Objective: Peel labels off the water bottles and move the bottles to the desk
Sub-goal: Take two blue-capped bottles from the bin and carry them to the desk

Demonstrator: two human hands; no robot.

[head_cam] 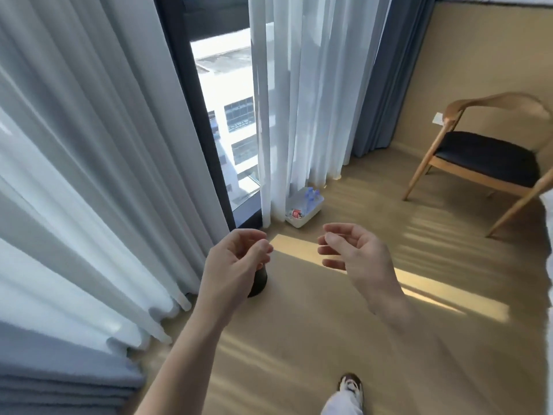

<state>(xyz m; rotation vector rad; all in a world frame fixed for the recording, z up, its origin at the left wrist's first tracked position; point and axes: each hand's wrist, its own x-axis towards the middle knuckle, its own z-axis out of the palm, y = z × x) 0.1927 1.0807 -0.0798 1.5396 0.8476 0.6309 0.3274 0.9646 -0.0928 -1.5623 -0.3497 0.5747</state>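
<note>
Sheer white curtains hang at far left, beside a dark-framed window. The left hand is raised over the wooden floor, fingers loosely curled, nothing in its grasp. A small dark round object sits on the floor, partly hidden behind it. The white plastic bin holding clear water bottles stands on the floor at the curtain foot, well beyond both hands. The right hand is raised, fingers slack and empty. A wooden armchair with a black seat stands at right.
</note>
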